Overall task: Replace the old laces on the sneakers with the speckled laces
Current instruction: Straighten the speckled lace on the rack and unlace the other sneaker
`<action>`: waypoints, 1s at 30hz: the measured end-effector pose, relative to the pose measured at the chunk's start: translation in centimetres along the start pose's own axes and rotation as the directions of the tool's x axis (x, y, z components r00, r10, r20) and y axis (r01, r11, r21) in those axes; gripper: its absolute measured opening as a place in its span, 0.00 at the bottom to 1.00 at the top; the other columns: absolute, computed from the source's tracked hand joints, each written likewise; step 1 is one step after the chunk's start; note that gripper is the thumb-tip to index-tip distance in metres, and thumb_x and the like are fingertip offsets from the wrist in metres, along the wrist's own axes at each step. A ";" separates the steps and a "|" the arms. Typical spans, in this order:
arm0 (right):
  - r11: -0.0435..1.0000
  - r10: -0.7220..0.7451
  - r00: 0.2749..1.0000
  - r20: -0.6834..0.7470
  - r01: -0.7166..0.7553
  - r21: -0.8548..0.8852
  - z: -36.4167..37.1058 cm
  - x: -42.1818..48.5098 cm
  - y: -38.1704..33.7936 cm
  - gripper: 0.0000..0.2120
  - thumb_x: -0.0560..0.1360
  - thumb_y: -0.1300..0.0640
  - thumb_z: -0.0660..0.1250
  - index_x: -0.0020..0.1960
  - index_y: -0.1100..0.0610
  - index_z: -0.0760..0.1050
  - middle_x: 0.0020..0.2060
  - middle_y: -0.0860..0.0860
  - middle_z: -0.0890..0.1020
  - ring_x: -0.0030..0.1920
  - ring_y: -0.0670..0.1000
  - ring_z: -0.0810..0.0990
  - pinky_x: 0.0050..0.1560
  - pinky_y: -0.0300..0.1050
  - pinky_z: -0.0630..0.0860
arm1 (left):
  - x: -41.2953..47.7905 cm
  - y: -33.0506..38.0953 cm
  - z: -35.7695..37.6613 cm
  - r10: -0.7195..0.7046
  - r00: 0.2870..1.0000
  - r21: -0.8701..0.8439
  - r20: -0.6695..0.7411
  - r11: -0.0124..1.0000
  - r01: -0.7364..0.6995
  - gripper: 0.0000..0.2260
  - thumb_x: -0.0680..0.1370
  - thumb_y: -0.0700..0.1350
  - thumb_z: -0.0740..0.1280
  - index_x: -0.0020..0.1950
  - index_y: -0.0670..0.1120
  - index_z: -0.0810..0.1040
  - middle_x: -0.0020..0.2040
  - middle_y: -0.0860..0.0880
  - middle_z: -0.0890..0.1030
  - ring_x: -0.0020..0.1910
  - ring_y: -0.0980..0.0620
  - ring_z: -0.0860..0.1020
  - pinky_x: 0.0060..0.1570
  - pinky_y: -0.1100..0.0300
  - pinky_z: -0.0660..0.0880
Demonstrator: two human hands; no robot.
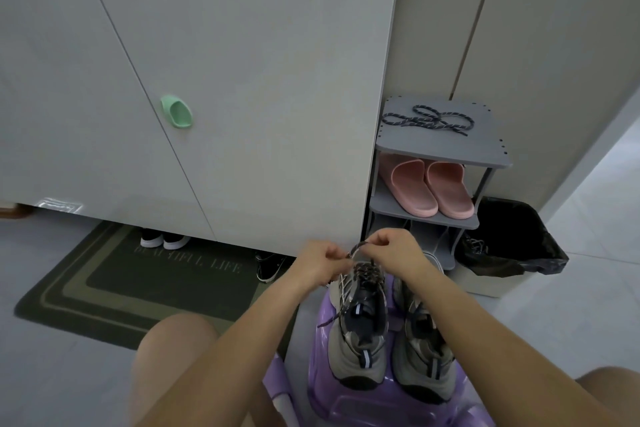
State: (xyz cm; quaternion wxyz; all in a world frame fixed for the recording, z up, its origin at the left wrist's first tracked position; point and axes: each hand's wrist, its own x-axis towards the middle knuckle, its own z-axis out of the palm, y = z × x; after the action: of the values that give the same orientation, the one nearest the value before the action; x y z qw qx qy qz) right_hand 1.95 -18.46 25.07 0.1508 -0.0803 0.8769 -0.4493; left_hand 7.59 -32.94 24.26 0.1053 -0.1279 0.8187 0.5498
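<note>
Off at nine o'clock from our hands, the dark doormat (138, 281) plays no part. Our left hand (320, 262) has its fingers curled, pinching the speckled lace (358, 248), which runs as a short taut bridge across to our right hand. Below it, at six o'clock, the left sneaker (360, 329) stands heel toward us on the purple stool (346, 402). Speckled crossings already sit over its far eyelets, and one loose end trails off its side toward seven o'clock. Our right hand (394, 253) pinches the other part of the same stretch.

We judge the step to be drawing the lace through and evening it. We should pull both sides with equal tension, keep the cord untwisted, and seat each crossing flat before going on to the next pair of eyelets.

The right sneaker (424, 357) stands just beside the left one, at five o'clock from our hands; which lace it carries we cannot tell. At one o'clock, a second speckled lace (429, 120) lies coiled on top of the shoe rack (485, 142), likely meant for it.
</note>
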 end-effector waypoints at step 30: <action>0.889 -0.045 0.997 0.069 0.072 -0.453 3.0 -2.6 4.9 0.13 0.75 0.53 0.65 0.59 0.50 0.78 0.60 0.51 0.67 0.59 0.52 0.73 0.57 0.43 0.73 | 2.0 -3.6 4.0 -0.129 0.962 -0.165 -0.241 0.982 0.090 0.11 0.73 0.33 0.69 0.35 0.47 0.75 0.30 0.49 0.77 0.28 0.55 0.77 0.30 0.67 0.75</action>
State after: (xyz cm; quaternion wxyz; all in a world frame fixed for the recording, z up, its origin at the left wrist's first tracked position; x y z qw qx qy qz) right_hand 5.38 -17.19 19.99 0.1388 -0.1523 0.9502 -0.2336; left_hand 6.95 -30.75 18.98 0.0211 -0.2494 0.7725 0.5835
